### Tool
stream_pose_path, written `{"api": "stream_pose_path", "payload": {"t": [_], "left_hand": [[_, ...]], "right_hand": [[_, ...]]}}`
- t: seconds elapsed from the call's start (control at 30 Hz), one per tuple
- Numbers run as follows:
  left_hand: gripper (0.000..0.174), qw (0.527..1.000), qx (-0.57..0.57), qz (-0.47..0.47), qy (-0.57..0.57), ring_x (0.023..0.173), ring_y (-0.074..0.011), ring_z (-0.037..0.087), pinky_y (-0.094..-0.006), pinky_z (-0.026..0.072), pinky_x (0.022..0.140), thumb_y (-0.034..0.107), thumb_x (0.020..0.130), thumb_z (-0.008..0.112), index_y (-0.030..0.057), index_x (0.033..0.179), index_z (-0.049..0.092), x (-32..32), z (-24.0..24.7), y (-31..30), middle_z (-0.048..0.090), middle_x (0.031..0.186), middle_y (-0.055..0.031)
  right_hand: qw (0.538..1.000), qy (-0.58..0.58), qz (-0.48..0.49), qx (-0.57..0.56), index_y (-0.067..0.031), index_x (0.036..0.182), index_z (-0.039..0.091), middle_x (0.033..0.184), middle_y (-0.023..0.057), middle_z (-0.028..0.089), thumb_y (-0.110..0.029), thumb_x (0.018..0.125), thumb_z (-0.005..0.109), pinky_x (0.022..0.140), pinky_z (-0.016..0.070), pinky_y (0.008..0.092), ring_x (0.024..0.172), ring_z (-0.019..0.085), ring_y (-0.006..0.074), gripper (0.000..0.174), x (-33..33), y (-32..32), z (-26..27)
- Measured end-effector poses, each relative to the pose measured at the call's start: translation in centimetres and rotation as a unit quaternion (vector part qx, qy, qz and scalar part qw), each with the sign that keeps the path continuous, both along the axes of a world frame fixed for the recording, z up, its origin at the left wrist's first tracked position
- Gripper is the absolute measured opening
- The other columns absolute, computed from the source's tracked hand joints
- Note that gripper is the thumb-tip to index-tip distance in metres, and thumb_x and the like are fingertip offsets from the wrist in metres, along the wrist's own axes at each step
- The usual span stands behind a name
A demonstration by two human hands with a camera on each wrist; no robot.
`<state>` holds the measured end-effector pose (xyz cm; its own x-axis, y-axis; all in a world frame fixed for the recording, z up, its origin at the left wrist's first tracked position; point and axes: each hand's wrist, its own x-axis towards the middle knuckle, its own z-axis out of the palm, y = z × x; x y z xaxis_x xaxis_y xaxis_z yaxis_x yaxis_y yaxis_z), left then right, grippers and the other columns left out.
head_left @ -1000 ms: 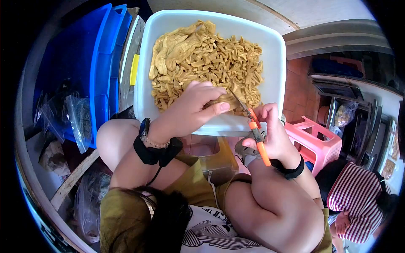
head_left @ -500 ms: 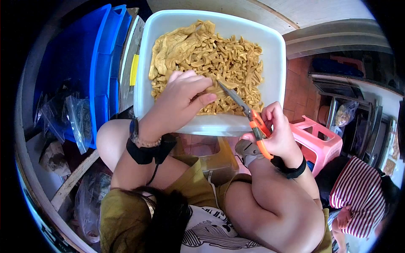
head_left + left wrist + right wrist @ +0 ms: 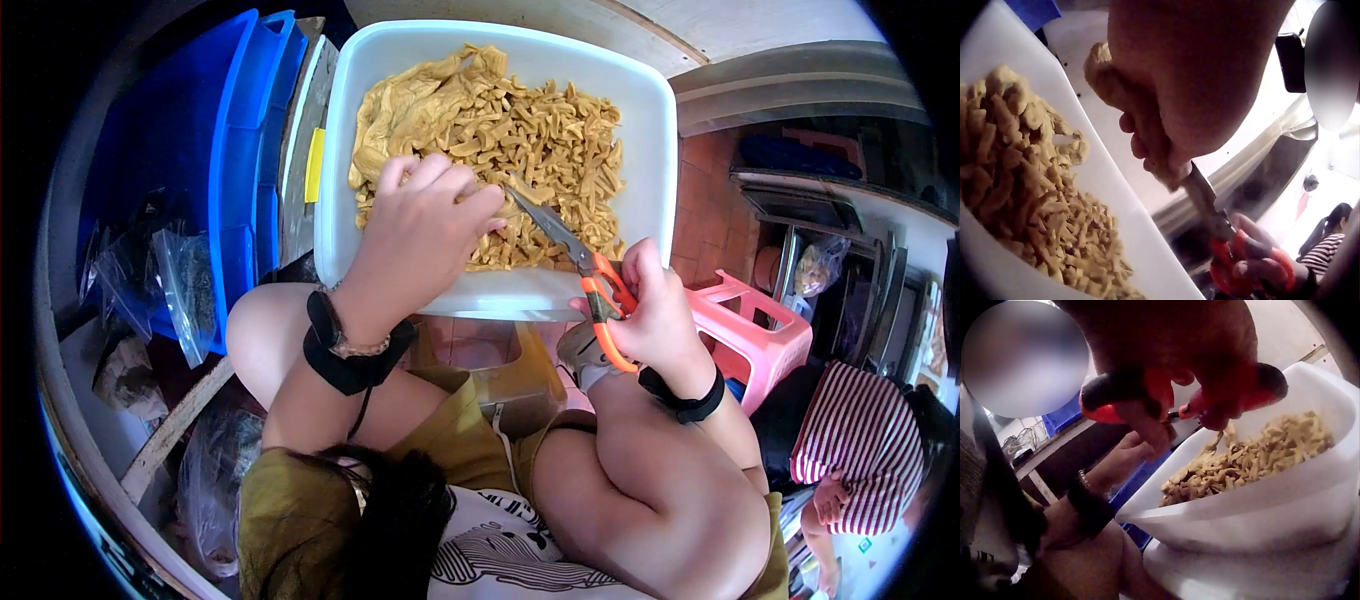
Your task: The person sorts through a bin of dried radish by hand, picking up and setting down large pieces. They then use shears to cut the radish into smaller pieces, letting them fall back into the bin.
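Observation:
My left hand (image 3: 420, 230) is over the near left part of a white plastic tub (image 3: 500, 303), its back toward the head camera. In the left wrist view its fingers grip a limp tan piece of food (image 3: 1102, 81) that sticks out at both ends of the grip. My right hand (image 3: 655, 312) holds scissors (image 3: 552, 225) with orange and black handles. Their blades point up and left, tips beside the left fingertips. Below lies a heap of tan cut strips (image 3: 550, 140), with larger wrinkled sheets (image 3: 420, 95) at the far left of the tub.
Blue crates (image 3: 235, 150) stand left of the tub. A pink stool (image 3: 755, 335) is at the right, and a yellowish stool (image 3: 520, 375) sits between the legs. Another person in a striped top (image 3: 862, 445) is at the lower right.
My left hand has moved left from the blades and turned over, so its thumb is now hidden. The scissors have swung slightly left, with their tips near the left fingers.

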<state>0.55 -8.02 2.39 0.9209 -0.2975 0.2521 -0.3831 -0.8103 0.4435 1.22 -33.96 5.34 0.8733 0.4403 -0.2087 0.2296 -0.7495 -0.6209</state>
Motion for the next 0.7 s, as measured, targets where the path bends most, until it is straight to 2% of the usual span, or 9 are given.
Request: {"api": "stream_pose_path", "payload": {"t": [0.17,0.27,0.4,0.47,0.6,0.67,0.7], "left_hand": [[0.015,0.999,0.029,0.032,-0.005,0.090,-0.0246,0.054,-0.0405,0.0356,0.085,0.025,0.084,0.063,0.0112,0.090,0.060,0.14,-0.04,-0.26,0.056,0.085,-0.0049],[0.014,0.998,0.049,0.045,-0.017,0.090,-0.0225,0.054,-0.0403,0.0362,0.085,0.025,0.084,0.064,0.0130,0.092,0.061,0.14,-0.51,-0.38,0.055,0.084,-0.0034],[0.013,0.996,0.055,0.057,-0.030,0.092,-0.0201,0.054,-0.0403,0.0367,0.086,0.022,0.082,0.063,0.0159,0.093,0.063,0.08,-0.24,-0.42,0.056,0.086,-0.0020],[0.012,0.996,0.068,0.042,-0.039,0.094,-0.0193,0.054,-0.0402,0.0366,0.088,0.020,0.081,0.061,0.0173,0.093,0.063,0.06,-0.16,-0.08,0.056,0.088,-0.0014],[0.012,0.993,0.067,-0.016,-0.099,0.099,-0.0170,0.054,-0.0393,0.0353,0.090,0.017,0.080,0.058,0.0213,0.090,0.063,-0.31,-0.40,-0.31,0.056,0.094,0.0004],[0.012,0.992,0.073,-0.012,-0.102,0.099,-0.0168,0.054,-0.0391,0.0346,0.091,0.017,0.080,0.058,0.0217,0.090,0.064,-0.45,-0.37,-0.64,0.055,0.095,0.0008],[0.012,0.991,0.080,-0.006,-0.104,0.100,-0.0165,0.053,-0.0389,0.0338,0.092,0.017,0.080,0.058,0.0221,0.090,0.064,-0.47,-0.38,-0.71,0.055,0.096,0.0011]], "right_hand": [[0.999,-0.037,0.015,0.015,-0.0046,0.083,0.037,0.058,0.0075,0.041,-0.024,0.069,0.086,0.048,0.0402,0.0299,0.052,0.038,0.0181,0.055,0.08,0.26,-0.06],[0.999,-0.048,0.024,0.008,-0.0049,0.083,0.037,0.056,0.0062,0.039,-0.023,0.070,0.086,0.048,0.0401,0.0291,0.052,0.038,0.0172,0.054,0.05,0.42,0.05],[1.000,-0.012,0.009,-0.011,-0.0049,0.085,0.036,0.062,0.0069,0.043,-0.024,0.069,0.086,0.052,0.0415,0.0276,0.056,0.041,0.0163,0.056,0.18,-0.15,0.15],[1.000,-0.016,0.008,-0.011,-0.0046,0.089,0.038,0.063,0.0129,0.055,-0.038,0.068,0.084,0.050,0.0461,0.0357,0.056,0.061,0.0305,0.061,0.22,-0.37,-0.07],[0.999,-0.008,0.032,0.007,-0.0056,0.094,0.037,0.063,0.0119,0.053,-0.044,0.068,0.084,0.049,0.0453,0.0369,0.055,0.059,0.0307,0.066,0.15,0.04,-0.04],[0.998,0.054,0.023,-0.027,-0.0060,0.093,0.033,0.078,0.0093,0.047,-0.030,0.065,0.088,0.059,0.0433,0.0311,0.066,0.047,0.0180,0.067,0.14,0.17,0.27],[0.998,0.055,0.022,-0.027,-0.0060,0.093,0.033,0.078,0.0093,0.047,-0.030,0.065,0.088,0.059,0.0433,0.0311,0.066,0.047,0.0180,0.067,0.15,0.12,0.26]]}}
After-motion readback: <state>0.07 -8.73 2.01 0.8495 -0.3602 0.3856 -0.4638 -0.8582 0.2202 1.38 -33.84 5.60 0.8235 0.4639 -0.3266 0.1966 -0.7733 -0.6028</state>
